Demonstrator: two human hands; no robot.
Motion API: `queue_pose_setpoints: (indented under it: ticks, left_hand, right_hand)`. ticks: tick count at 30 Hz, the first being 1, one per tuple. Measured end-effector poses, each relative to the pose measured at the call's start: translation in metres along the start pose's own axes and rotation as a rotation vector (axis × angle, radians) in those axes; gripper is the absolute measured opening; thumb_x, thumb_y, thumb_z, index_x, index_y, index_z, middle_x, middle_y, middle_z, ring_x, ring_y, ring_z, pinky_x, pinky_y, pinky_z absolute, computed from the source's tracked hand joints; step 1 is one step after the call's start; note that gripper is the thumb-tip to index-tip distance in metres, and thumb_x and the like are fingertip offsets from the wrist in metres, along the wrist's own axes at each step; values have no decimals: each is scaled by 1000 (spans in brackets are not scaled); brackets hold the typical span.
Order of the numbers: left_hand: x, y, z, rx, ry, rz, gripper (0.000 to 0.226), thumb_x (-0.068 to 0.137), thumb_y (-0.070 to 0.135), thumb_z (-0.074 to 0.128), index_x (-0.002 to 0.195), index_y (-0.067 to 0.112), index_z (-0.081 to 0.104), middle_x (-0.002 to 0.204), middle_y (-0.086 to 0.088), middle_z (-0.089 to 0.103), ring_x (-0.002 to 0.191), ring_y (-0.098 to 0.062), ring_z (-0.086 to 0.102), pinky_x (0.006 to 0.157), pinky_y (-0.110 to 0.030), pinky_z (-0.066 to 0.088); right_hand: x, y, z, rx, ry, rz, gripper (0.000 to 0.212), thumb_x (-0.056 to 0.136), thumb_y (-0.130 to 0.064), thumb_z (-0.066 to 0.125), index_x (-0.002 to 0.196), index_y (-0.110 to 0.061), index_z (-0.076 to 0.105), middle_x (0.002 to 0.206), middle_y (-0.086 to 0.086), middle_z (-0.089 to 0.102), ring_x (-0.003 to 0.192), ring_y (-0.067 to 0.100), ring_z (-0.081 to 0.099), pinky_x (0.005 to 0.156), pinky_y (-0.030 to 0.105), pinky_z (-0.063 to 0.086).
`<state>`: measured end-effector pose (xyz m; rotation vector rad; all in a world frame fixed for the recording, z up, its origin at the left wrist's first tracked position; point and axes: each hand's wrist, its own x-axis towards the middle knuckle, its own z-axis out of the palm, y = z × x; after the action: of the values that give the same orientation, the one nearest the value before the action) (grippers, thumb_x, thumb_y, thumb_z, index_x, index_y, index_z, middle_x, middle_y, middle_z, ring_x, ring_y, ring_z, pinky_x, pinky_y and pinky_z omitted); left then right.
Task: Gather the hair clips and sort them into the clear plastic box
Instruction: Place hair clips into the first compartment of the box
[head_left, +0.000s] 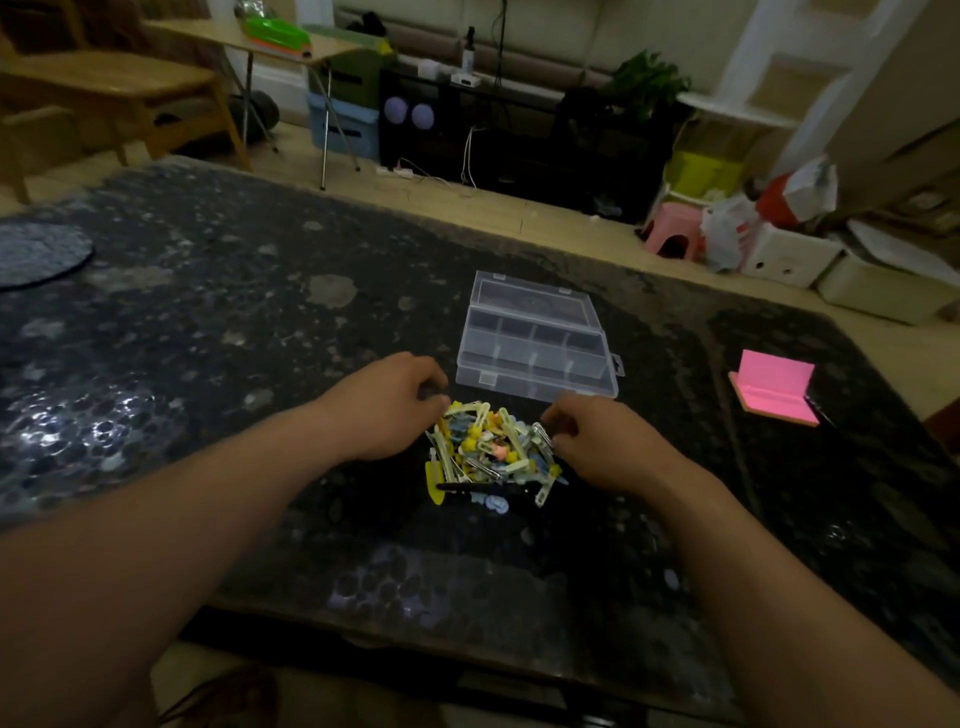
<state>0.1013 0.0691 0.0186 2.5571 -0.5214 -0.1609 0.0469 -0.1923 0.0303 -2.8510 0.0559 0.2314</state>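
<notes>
A heap of small hair clips (491, 449) is seen just below the centre of the frame, on a dark mottled table (208, 338). The clips are mostly pale yellow and cream, mixed with bright yellow, light blue, pink and bare metal ones. A long black piece is laid along the lower edge of the heap, and a few clips are scattered just below it.

The heap is flanked by both hands. The left hand (387, 408) is placed at its upper left edge, the right hand (605, 444) at its right edge. The fingers of both are curled in toward the clips. Whether any clip is actually pinched cannot be told.

A stack of pink sticky notes (776, 387) is set on the table at the right of the frame, well apart from the heap. A round dark mat (36, 254) is cut off by the left edge. A pink stool (672, 234) is seen on the floor at the upper right.

The clear plastic box (535, 383) is placed just above the heap, near both sets of fingertips. Its lid is folded back, away from the camera. The base is split by dividers into a row of compartments, through which only the dark tabletop is seen.
</notes>
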Motion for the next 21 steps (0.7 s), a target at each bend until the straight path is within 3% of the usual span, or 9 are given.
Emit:
queue_pose_setpoints:
  ticks: [8, 16, 21]
  left_hand:
    - [11, 8, 10, 137, -71, 78, 46, 100, 48, 59, 142, 29, 54, 127, 1, 50, 112, -21, 58, 97, -42, 52]
    - [14, 13, 19, 260, -106, 144, 39, 102, 44, 55, 141, 36, 54, 128, 3, 56, 116, -23, 58, 96, -44, 52]
    - [14, 11, 16, 251, -111, 138, 40, 102, 44, 55, 141, 35, 53, 127, 3, 54, 115, -22, 57, 96, -42, 51]
  right_hand:
    - [0, -11, -6, 11, -59, -60, 40, 91, -32, 72, 130, -34, 66, 111, -11, 66, 99, 12, 65, 90, 41, 60]
    - [6, -10, 0, -22, 36, -75, 12, 98, -32, 67, 108, -32, 72, 99, -11, 70, 89, 11, 65, 80, 36, 59]
    - [7, -10, -1, 4, 54, -77, 10, 100, -28, 65, 106, -30, 73, 95, -11, 70, 84, 5, 64, 74, 30, 55]
